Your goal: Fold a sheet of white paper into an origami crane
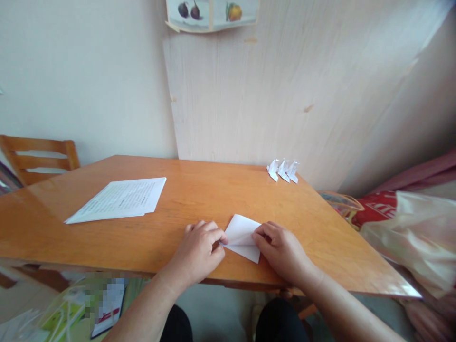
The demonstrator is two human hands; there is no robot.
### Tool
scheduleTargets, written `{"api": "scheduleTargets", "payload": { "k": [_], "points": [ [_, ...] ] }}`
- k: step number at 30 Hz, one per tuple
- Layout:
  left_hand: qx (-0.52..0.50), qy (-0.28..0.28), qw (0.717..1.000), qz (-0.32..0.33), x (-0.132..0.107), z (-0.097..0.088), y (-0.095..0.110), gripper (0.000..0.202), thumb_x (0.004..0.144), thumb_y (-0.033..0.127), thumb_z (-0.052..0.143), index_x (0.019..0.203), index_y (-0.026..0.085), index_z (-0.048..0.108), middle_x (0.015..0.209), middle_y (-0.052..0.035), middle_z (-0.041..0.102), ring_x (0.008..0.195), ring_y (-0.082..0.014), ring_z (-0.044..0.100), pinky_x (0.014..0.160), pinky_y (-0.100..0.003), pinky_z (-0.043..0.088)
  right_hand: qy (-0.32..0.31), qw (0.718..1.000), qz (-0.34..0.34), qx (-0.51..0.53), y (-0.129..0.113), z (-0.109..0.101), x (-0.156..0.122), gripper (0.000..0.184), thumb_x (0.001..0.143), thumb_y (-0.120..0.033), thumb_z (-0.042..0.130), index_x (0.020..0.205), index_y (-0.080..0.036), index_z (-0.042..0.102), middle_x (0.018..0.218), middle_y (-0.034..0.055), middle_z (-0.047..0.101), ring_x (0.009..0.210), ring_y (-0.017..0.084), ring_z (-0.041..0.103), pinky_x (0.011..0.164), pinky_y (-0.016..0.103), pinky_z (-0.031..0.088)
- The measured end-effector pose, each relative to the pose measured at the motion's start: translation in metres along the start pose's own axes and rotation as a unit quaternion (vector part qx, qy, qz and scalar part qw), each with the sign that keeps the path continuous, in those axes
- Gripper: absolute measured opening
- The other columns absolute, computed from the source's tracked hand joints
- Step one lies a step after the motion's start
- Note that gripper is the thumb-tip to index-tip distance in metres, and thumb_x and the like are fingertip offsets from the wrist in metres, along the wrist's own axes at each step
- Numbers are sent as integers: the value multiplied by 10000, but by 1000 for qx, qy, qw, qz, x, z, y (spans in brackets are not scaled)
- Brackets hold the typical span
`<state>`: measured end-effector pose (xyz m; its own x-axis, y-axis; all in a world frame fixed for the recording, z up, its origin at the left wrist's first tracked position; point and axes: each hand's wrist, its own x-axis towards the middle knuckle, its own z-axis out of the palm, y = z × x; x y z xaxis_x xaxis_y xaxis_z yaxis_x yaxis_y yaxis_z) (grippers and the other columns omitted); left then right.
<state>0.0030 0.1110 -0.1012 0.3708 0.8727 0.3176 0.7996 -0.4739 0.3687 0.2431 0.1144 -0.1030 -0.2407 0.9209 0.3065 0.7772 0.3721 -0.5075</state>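
Observation:
A small white sheet of paper [242,232] with a crease across its middle lies on the wooden table near the front edge. My left hand [201,247] pinches its left corner between thumb and forefinger. At the paper's right side, my right hand [280,247] has its thumb and fingers closed on the edge, covering that part. Three small folded white paper figures [283,171] stand in a row at the back right of the table.
A stack of printed sheets [121,199] lies on the left of the wooden table [199,190]. Behind it stands a wooden chair [42,154]. Bags [409,232] are heaped beyond the table's right edge. The wall [231,104] rises behind the table.

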Motion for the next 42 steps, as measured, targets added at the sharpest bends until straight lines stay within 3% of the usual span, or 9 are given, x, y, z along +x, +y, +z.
{"api": "scheduleTargets", "payload": {
  "k": [11,25,42],
  "points": [
    [-8,-18,1000,-12,-1,-6,3,209,765,114,569,876,254,676,931,-15,656,976,-233,568,823,-361,339,-30,999,35,-9,6,5,1,224,954,-330,512,811,-225,648,816,30,663,761,183,615,703,283,416],
    [-10,-21,1000,-8,-1,-7,3,192,768,113,554,871,248,645,928,2,626,974,-218,558,843,-360,343,-44,999,26,-16,3,-2,5,231,966,-324,512,834,-227,674,841,23,655,783,172,616,713,270,408],
    [-16,-23,999,-38,-2,-9,5,164,759,109,553,847,238,601,917,12,598,962,-199,539,834,-353,319,-31,997,50,-54,-2,3,2,176,954,-305,531,849,-226,648,842,12,654,770,167,615,666,271,364]
  ]
}}
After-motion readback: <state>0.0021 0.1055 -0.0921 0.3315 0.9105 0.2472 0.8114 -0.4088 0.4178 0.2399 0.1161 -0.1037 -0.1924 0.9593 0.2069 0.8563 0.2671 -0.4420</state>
